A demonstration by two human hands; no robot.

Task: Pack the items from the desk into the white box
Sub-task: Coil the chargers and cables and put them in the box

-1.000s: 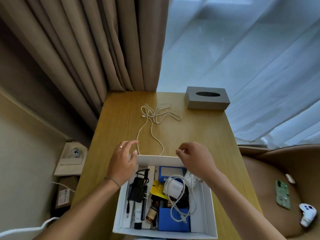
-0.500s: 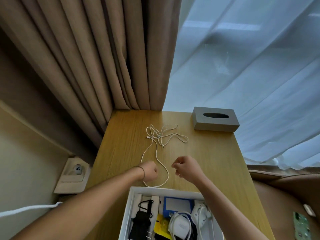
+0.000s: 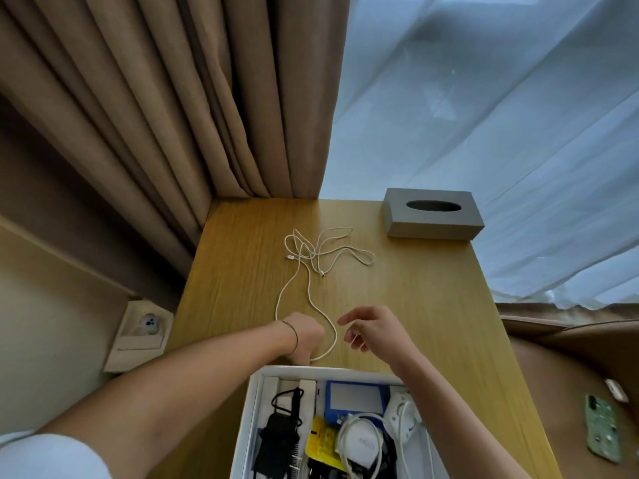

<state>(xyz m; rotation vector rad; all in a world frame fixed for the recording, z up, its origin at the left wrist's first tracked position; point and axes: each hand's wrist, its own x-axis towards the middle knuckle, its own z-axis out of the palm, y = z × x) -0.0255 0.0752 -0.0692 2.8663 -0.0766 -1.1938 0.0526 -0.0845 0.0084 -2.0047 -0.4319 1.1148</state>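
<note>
Two hands over the bench (image 3: 432, 288), just beyond the white box (image 3: 254, 402); left hand (image 3: 304, 335) curled shut w/ white cable (image 3: 311, 267) loop touching it, grip unclear; right hand (image 3: 371, 326) fingers loosely apart, empty; cable's tangle lies mid-bench.

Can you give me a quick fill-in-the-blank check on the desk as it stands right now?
1. The white cable lies loose on the ____, not yet in the white box.
2. The grey tissue box stands at the desk's far ____ corner.
3. The near loop of the cable runs to the ____ hand, which is closed at it, while the right hand is open beside it.

Missing words: desk; right; left
</note>
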